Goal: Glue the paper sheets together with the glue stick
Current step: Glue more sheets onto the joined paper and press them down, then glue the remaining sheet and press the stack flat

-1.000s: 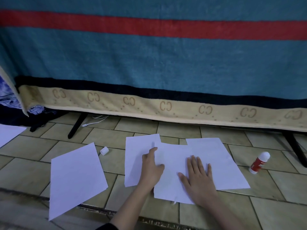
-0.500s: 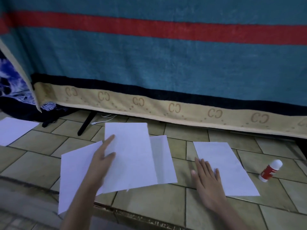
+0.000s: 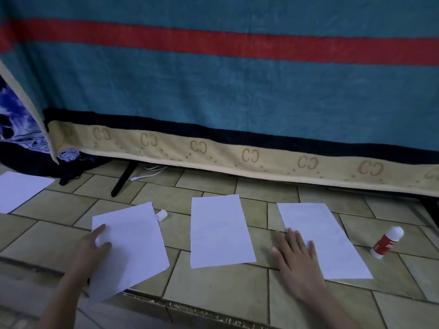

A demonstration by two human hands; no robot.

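Note:
Three white paper sheets lie in a row on the tiled floor. My left hand grips the left sheet at its left edge, index finger and thumb on top; this sheet lies over another sheet whose corner shows below it. The middle sheet lies alone. My right hand rests flat with fingers spread on the near left part of the right sheet. The red and white glue stick lies uncapped to the right of that sheet. Its white cap sits by the left sheet's far corner.
A teal blanket with a red stripe hangs across the back. Beneath it are a black frame leg and a white cable. Another white sheet lies far left. A step edge runs along the front.
My left hand carried a sheet from the middle pile leftward and set it on the left sheet. The pile is now three separate places. My right hand shifted onto the right sheet.

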